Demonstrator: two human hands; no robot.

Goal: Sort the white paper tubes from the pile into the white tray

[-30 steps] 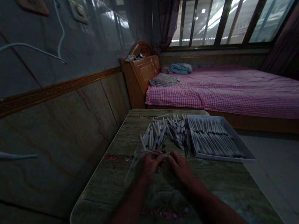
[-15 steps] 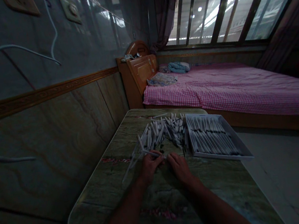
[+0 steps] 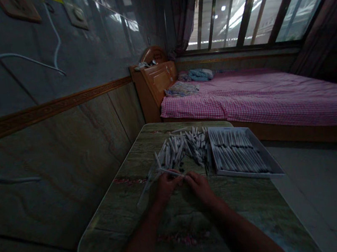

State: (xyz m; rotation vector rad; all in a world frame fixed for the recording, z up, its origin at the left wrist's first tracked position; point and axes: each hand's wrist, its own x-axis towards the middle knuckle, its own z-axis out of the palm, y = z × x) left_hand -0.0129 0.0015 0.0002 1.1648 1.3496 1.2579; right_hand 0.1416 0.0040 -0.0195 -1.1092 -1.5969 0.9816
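Has a table under left hand and right hand, a tray to their right, a stick pile past both. Pinches a thin stick in the left; curls the right by its end, cannot tell if holding.

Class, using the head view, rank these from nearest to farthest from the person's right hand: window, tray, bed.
1. Tray: on the table, to the right of the right hand
2. Bed: beyond the table
3. Window: at the back, above the bed
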